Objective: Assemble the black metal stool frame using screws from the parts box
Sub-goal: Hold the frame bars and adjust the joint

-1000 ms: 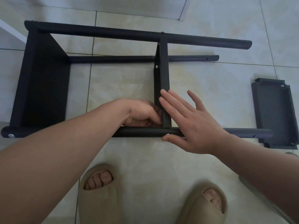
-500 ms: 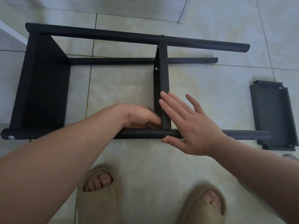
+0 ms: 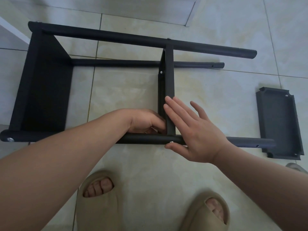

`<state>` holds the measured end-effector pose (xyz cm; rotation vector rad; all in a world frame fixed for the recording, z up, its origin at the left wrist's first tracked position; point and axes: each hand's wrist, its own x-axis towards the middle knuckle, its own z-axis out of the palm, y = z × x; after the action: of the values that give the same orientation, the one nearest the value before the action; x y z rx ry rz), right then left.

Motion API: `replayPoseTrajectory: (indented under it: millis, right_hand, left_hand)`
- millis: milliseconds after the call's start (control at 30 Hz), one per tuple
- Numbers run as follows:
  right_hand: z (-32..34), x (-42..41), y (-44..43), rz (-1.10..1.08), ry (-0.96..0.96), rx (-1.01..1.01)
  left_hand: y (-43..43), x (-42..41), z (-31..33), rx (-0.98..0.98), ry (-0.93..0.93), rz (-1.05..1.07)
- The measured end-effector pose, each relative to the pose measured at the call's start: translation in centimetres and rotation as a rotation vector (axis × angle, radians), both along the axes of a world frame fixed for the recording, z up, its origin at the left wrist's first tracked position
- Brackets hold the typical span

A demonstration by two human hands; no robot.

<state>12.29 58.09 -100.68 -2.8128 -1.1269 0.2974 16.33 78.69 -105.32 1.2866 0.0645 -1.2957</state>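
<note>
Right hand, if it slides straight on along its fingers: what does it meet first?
The cross brace: the right hand lies flat with its fingertips on the brace's face. Past that, the line runs up-left toward the thinner far leg tube, though depth there is unclear.

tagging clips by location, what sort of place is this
Likely a room at home, not a workshop: the stool frame lies straight on a glossy tiled floor, and the person wears soft slip-on sandals.
</note>
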Motion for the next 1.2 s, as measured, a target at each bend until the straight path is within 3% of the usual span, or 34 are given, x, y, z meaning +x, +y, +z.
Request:
replayPoseTrajectory:
  millis: [133, 400, 633, 900, 1133, 1200]
  right_hand:
    - [-0.04, -0.05, 0.04, -0.002, 0.001, -0.001]
    - [-0.05, -0.01, 0.02, -0.001, 0.0, 0.001]
    - [-0.01, -0.05, 0.12, -0.004, -0.014, 0.002]
    - [0.05, -0.06, 0.14, -0.005, -0.024, -0.007]
    - [0.01, -0.11, 0.16, -0.002, -0.043, -0.003]
    - [-0.02, -0.09, 0.16, 0.0, -0.047, -0.012]
  left_hand:
    - [-0.18, -0.18, 0.1, 0.082, -0.088, -0.019]
    - [-0.27, -0.01, 0.38, -0.042, 0.021, 0.018]
    - [-0.14, -0.12, -0.11, 0.024, -0.077, -0.011]
    - [-0.24, 0.03, -0.04, -0.114, 0.041, 0.034]
    - [-0.3, -0.16, -0.61, 0.08, -0.107, -0.011]
    - [-0.27, -0.14, -0.51, 0.052, -0.072, 0.012]
